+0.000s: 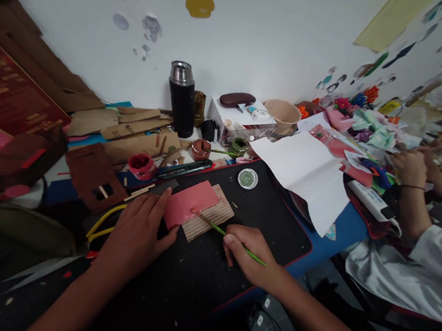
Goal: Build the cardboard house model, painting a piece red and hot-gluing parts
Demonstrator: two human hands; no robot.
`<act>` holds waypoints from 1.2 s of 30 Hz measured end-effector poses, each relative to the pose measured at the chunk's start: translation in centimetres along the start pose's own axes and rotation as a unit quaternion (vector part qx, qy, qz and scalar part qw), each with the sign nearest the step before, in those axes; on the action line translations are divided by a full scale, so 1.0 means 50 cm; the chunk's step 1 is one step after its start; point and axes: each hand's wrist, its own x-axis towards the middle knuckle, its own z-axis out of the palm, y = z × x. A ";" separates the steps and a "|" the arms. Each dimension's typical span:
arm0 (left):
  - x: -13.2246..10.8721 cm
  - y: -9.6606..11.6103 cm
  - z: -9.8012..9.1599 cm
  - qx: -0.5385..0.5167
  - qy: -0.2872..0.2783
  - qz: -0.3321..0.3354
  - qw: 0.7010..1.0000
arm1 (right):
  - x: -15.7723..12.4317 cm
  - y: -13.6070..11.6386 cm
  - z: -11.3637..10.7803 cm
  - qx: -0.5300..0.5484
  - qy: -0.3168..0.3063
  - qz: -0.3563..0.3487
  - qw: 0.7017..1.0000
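Note:
My right hand grips a thin green-handled paintbrush, its bristle end touching the pink surface of a flat piece. This pink-coated piece lies over a strip of ribbed corrugated cardboard on a black mat. My left hand rests flat at the pink piece's left edge, fingers stretched, with thumb and forefinger touching it. Beyond the pieces stand an open jar of red paint and a brown paint jar with a brush lying across it.
Yellow-handled scissors lie left of my left hand. At the back stand a black thermos and a green paint jar; a lid with green paint lies nearer. White paper spreads rightward, near another person's hand.

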 end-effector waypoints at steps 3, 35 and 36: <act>0.000 0.001 0.000 0.003 0.000 0.000 1.000 | -0.009 0.008 -0.013 0.009 0.009 0.013 1.000; -0.001 0.000 0.004 -0.018 0.006 -0.006 1.000 | 0.053 0.010 0.002 -0.011 0.073 0.003 0.997; -0.001 0.000 0.004 -0.018 0.007 -0.004 1.000 | 0.053 0.008 0.008 -0.011 0.067 -0.003 0.998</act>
